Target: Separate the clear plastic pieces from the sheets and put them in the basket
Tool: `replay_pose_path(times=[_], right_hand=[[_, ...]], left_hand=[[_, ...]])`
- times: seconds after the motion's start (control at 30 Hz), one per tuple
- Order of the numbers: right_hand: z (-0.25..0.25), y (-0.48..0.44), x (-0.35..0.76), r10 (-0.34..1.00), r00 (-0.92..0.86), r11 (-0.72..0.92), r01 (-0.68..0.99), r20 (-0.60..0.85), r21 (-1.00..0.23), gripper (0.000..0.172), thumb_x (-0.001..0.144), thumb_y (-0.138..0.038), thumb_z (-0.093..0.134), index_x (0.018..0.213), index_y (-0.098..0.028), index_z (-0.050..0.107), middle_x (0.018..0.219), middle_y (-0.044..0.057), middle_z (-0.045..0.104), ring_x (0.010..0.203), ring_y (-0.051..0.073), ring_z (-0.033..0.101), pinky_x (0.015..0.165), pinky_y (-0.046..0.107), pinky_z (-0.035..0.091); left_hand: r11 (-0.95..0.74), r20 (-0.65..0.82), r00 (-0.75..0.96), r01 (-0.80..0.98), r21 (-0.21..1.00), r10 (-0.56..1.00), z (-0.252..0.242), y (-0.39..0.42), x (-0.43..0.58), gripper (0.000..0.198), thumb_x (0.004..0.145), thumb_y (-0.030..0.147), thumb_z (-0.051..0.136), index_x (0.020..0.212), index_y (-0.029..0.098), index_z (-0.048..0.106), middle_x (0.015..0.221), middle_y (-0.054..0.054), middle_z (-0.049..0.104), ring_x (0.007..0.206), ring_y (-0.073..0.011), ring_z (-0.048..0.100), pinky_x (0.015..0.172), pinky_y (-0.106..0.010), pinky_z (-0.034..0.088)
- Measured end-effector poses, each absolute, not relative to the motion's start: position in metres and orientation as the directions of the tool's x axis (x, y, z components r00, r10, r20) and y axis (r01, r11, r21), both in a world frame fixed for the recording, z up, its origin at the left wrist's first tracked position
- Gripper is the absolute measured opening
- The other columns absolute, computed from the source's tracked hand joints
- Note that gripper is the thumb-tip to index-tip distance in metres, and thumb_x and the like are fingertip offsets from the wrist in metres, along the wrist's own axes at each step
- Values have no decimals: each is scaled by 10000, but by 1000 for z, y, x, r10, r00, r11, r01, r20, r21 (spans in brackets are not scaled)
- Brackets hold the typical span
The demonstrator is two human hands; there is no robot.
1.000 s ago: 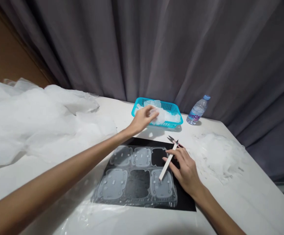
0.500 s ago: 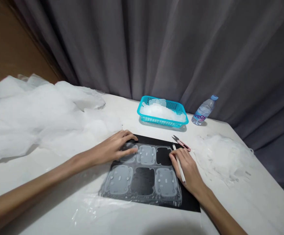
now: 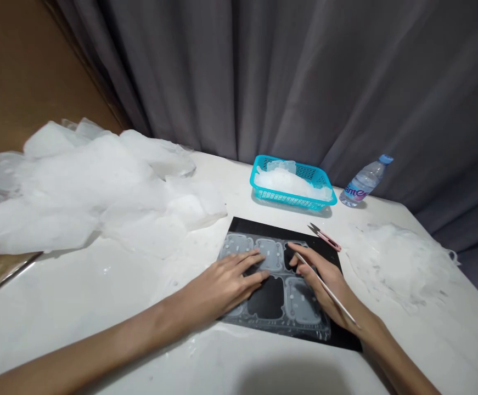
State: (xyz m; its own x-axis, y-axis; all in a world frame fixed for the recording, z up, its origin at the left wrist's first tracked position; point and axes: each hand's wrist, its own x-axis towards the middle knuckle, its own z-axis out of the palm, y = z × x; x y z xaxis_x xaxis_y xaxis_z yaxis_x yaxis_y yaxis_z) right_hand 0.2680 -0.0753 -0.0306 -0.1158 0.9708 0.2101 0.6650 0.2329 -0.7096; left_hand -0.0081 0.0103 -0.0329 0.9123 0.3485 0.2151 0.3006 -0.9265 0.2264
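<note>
A translucent plastic sheet (image 3: 280,276) with moulded rounded-square panels lies on a black mat (image 3: 242,224); some panel places show bare black. My left hand (image 3: 232,280) rests on the left part of the sheet, fingers stretched out, covering part of the lower left panel. In my right hand (image 3: 325,277) is a slim white pen-shaped tool (image 3: 332,293), gripped like a pen over the upper right opening. Its working tip is too small to make out. Just beyond the mat's right edge sit pink-handled thread snips (image 3: 325,237).
A turquoise basket (image 3: 294,202) holding white translucent pieces stands behind the mat. Right of it is a water bottle (image 3: 364,184). Plastic scraps (image 3: 403,266) lie at the right, and a large heap of translucent sheets (image 3: 94,181) covers the left. A grey curtain (image 3: 288,77) hangs behind.
My left hand has moved from the sheet's upper left edge down towards its middle. The right hand has tilted the white tool and brought it over the upper right opening. The view has shifted left.
</note>
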Motion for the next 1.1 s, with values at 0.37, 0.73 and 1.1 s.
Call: replay_pose_path(times=[0.37,0.73,1.1], right_hand=[[1,-47,265,948,-311,223,499,67,-838,200,1012,-400,671,1026,-223,763,1020,58,713,870,187,703,747,298,583],[-6,-45,266,923,-383,235,503,29,-832,136,1008,-326,670,976,-206,724,1012,50,744,934,188,709,842,318,588],[-14,-52,257,917,-366,354,562,158,-747,111,1044,-293,615,1014,-228,699,1023,50,745,972,209,706,909,351,560]], left_hand=[[-905,155,934,254,340,321,-32,11,-5,443,1124,321,444,1544,214,535,1686,-108,391,1543,-272,414,1254,-430,409],[-867,162,912,285,409,377,-30,8,-3,429,1129,343,418,1513,232,573,1666,-82,425,1541,-245,426,1263,-423,385],[-794,127,889,319,518,440,-29,10,-4,415,1107,410,484,1492,316,608,1665,-27,426,1538,-274,429,1262,-463,375]])
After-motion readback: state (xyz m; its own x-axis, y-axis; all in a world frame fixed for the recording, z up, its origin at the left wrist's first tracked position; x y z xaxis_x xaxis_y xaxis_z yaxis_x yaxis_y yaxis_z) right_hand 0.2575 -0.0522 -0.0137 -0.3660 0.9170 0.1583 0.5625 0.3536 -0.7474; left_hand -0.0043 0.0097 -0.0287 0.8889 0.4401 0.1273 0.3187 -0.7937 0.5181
